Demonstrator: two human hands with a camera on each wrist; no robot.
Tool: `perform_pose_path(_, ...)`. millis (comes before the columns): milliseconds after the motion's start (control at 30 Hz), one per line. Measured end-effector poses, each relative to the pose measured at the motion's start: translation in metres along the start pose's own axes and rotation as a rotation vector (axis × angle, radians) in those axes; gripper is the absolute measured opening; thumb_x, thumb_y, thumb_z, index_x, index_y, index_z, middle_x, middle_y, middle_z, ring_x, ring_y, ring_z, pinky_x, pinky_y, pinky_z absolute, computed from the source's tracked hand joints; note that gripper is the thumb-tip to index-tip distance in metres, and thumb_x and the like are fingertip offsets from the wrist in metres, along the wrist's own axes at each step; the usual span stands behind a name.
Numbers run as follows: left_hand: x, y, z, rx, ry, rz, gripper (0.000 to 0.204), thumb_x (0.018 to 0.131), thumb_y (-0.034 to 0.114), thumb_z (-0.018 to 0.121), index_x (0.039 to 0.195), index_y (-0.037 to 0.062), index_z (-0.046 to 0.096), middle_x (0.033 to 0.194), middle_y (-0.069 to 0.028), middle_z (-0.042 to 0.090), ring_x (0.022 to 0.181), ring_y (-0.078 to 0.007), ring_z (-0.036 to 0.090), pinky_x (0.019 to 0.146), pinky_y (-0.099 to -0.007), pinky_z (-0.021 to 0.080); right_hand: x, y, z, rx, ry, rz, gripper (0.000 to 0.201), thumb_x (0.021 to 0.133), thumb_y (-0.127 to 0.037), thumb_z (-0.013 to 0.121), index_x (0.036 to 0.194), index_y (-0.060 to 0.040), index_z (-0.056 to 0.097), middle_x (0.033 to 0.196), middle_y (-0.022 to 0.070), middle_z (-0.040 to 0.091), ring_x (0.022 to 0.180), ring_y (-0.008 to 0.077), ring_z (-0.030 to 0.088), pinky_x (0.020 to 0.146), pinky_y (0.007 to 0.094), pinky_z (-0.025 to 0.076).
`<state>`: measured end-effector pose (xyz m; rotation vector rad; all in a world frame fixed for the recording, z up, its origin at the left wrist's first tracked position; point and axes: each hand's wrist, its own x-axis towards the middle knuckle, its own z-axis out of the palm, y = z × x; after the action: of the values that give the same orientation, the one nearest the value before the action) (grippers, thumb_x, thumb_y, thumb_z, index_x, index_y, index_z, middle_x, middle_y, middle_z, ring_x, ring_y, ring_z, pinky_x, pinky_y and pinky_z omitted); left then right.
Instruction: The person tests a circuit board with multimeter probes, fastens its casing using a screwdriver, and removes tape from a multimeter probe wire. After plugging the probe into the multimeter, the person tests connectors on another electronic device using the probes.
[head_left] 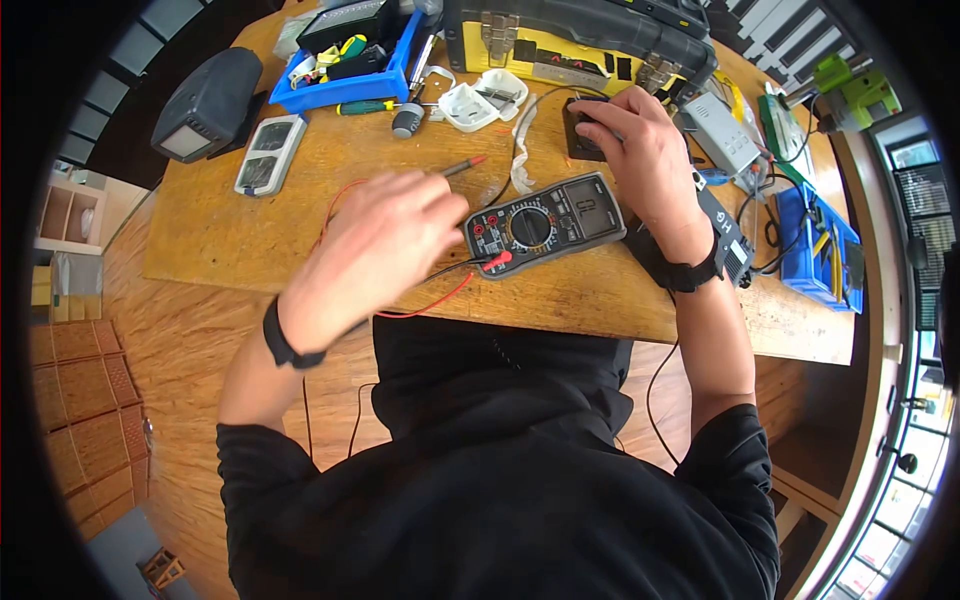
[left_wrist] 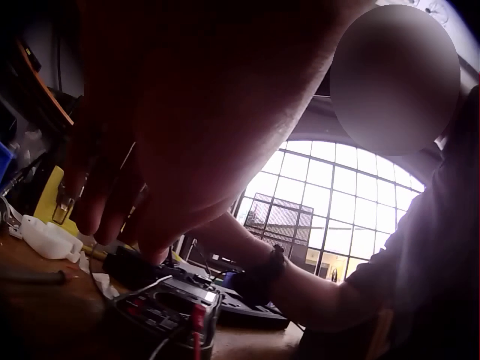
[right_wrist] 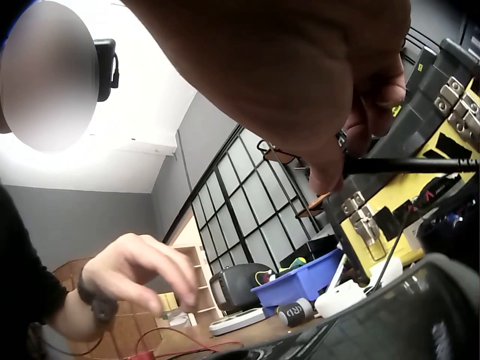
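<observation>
Multimeter (head_left: 540,228) lies face up, centre frame, on the wooden table (head_left: 210,225); a tug could drag it off. Front edge close below; bare wood at left. My left hand (head_left: 385,235), fingers loosely extended, centre-left; right hand (head_left: 645,150), upper right, pinches a slim black rod (right_wrist: 409,166). Red lead (head_left: 432,305) loops to the edge: likeliest snag.

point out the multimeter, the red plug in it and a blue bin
multimeter (head_left: 537,228), head view: on its dial
red plug (head_left: 497,262), head view: on its body
blue bin (right_wrist: 304,283), right wrist view: on its outer wall
</observation>
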<state>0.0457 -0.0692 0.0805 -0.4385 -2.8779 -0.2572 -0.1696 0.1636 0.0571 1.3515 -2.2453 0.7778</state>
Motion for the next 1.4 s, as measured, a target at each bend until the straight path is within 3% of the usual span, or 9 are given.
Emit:
perform_pose_path(233, -0.007, 0.042, 0.040, -0.158, 0.045, 0.033, 0.030, 0.084, 0.014, 0.085, 0.108, 0.0001, 0.071, 0.103, -0.0104, 0.063, 0.097, -0.0308, 0.066, 0.084, -0.0439, 0.055, 0.004, 0.002, 0.023, -0.008, -0.286, -0.167, 0.024, 0.093, -0.008, 0.075, 0.117, -0.0093, 0.078, 0.096, 0.0118, 0.065, 0.086, 0.0349, 0.068, 0.078, 0.0441, 0.057)
perform_pose_path(400, -0.007, 0.047, 0.046, -0.164, 0.126, -0.040, 0.022, 0.087, 0.010, 0.081, 0.104, 0.0001, 0.072, 0.101, -0.0102, 0.064, 0.095, -0.0309, 0.066, 0.082, -0.0451, 0.054, 0.006, -0.014, 0.030, 0.017, -0.264, -0.162, 0.028, 0.088, -0.002, 0.068, 0.113, -0.0091, 0.077, 0.097, 0.0118, 0.066, 0.092, 0.0327, 0.072, 0.080, 0.0427, 0.059)
perform_pose_path(600, -0.003, 0.042, 0.058, -0.149, 0.166, -0.011, 0.019, 0.088, 0.011, 0.081, 0.102, 0.0010, 0.072, 0.097, -0.0098, 0.064, 0.094, -0.0310, 0.066, 0.082, -0.0454, 0.054, 0.020, -0.037, 0.042, 0.092, -0.249, -0.367, 0.042, 0.081, 0.004, 0.069, 0.120, -0.0068, 0.075, 0.097, 0.0136, 0.066, 0.089, 0.0342, 0.070, 0.078, 0.0419, 0.059)
perform_pose_path(833, -0.003, 0.041, 0.064, -0.197, 0.170, -0.075, 0.014, 0.088, 0.012, 0.080, 0.094, 0.0023, 0.072, 0.095, -0.0107, 0.063, 0.094, -0.0319, 0.066, 0.082, -0.0457, 0.054, 0.023, -0.040, 0.068, 0.091, -0.475, -0.364, 0.029, 0.088, -0.002, 0.064, 0.115, -0.0050, 0.076, 0.097, 0.0142, 0.070, 0.092, 0.0344, 0.075, 0.079, 0.0420, 0.062)
perform_pose_path(967, -0.002, 0.042, 0.065, -0.192, 0.170, -0.081, 0.014, 0.088, 0.012, 0.081, 0.092, 0.0021, 0.072, 0.095, -0.0111, 0.064, 0.094, -0.0324, 0.067, 0.083, -0.0458, 0.055, 0.011, -0.037, 0.071, 0.263, -0.415, -0.452, 0.030, 0.090, -0.004, 0.063, 0.117, -0.0030, 0.076, 0.102, 0.0158, 0.073, 0.094, 0.0363, 0.076, 0.081, 0.0441, 0.062)
perform_pose_path(1100, 0.000, 0.042, 0.064, -0.211, 0.196, -0.083, 0.015, 0.087, 0.012, 0.081, 0.091, 0.0023, 0.071, 0.095, -0.0114, 0.064, 0.094, -0.0329, 0.067, 0.082, -0.0466, 0.055, 0.006, -0.053, 0.024, 0.289, -0.419, -0.360, 0.032, 0.088, -0.002, 0.065, 0.119, -0.0023, 0.076, 0.106, 0.0162, 0.075, 0.096, 0.0382, 0.074, 0.082, 0.0448, 0.062)
perform_pose_path(1200, 0.000, 0.040, 0.062, -0.234, 0.185, -0.083, 0.015, 0.087, 0.012, 0.081, 0.090, 0.0024, 0.070, 0.095, -0.0114, 0.064, 0.093, -0.0331, 0.067, 0.082, -0.0469, 0.055, -0.008, -0.047, -0.007, 0.229, -0.296, -0.150, 0.020, 0.097, -0.002, 0.071, 0.116, -0.0011, 0.076, 0.106, 0.0180, 0.075, 0.095, 0.0393, 0.073, 0.082, 0.0444, 0.060)
perform_pose_path(1300, 0.001, 0.040, 0.061, -0.244, 0.176, -0.082, 0.015, 0.087, 0.012, 0.081, 0.089, 0.0023, 0.070, 0.095, -0.0113, 0.064, 0.092, -0.0332, 0.067, 0.081, -0.0470, 0.055, -0.027, -0.037, -0.029, 0.165, -0.298, 0.106, 0.026, 0.093, -0.002, 0.077, 0.118, -0.0007, 0.075, 0.109, 0.0177, 0.075, 0.099, 0.0389, 0.073, 0.088, 0.0416, 0.059)
perform_pose_path(1400, 0.004, 0.041, 0.059, -0.233, 0.167, -0.083, 0.015, 0.087, 0.012, 0.081, 0.089, 0.0025, 0.069, 0.095, -0.0113, 0.063, 0.091, -0.0331, 0.067, 0.081, -0.0469, 0.055, -0.046, -0.038, -0.028, 0.239, -0.213, 0.005, 0.033, 0.090, -0.008, 0.083, 0.121, -0.0006, 0.075, 0.116, 0.0169, 0.076, 0.106, 0.0385, 0.072, 0.092, 0.0416, 0.059)
